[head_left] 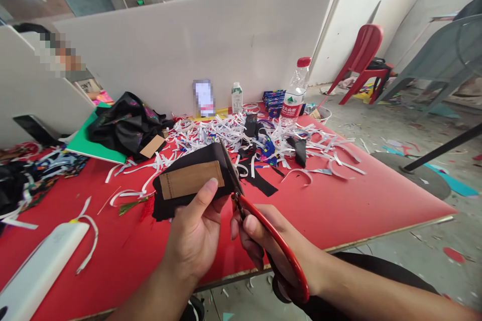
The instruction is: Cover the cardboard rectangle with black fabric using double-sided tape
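My left hand (199, 223) grips a piece of black fabric (196, 160) with a brown cardboard rectangle (190, 180) lying on it, the thumb pressed on the card's right end. In my right hand (259, 235) is a pair of scissors (278, 230) with red handles. Their dark blades point up and away, along the right edge of the black fabric. How far the blades are apart is hard to make out. Beyond both hands lies a heap of white paper strips (211, 130) mixed with black and blue fabric scraps (261, 183).
On the red table (339, 210) stand a red-capped water bottle (295, 93), a small white bottle (237, 98) and a lit phone (204, 98) against the white partition (188, 45). A black fabric bundle (120, 123) sits on a green board (88, 135). A white device (45, 266) lies front left.
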`<state>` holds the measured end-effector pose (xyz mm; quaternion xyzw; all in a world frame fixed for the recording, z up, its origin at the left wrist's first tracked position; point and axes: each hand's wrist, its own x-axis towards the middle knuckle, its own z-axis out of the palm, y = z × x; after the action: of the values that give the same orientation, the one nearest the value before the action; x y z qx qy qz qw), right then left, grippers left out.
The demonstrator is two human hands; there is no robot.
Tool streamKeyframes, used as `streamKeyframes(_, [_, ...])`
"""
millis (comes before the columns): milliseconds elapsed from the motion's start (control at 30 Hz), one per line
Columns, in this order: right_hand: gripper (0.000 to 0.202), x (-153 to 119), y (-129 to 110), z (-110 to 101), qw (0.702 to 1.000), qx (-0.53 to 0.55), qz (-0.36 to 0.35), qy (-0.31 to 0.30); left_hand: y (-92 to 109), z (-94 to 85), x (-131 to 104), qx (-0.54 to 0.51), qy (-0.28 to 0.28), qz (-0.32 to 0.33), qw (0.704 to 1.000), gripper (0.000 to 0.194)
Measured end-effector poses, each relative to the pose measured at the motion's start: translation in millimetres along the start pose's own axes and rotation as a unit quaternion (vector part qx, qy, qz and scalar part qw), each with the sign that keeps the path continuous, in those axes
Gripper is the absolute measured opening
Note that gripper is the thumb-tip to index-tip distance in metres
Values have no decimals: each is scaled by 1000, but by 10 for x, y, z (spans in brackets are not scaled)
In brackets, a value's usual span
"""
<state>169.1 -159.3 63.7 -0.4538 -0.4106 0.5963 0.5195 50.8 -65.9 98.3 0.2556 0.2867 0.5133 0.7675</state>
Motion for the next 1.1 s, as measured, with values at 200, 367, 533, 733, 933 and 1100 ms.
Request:
streamKeyframes(200, [72,20,8,16,999,44,18,-4,0,-17,0,17,15,-14,1000,36])
streamKeyframes(367, [77,2,4,-13,1000,6,-5,11,-17,-15,-17,28,-7,0,1000,38])
streamKeyframes(533, [76,29,-22,10,999,37,10,13,-18,4,-31,36,-1,0,999,42])
streamKeyframes(733, [76,45,13,7,998,60,13,12,-20,20,-33,45,2,-5,999,44])
streamKeyframes(933, [79,26,-34,3,999,32,-3,29,-29,-15,-47,88,-19,-10,996,42])
streamKeyframes(1100, [76,55,12,10,998,61,11,17,-29,-21,-49,71,-12,3,997,37])
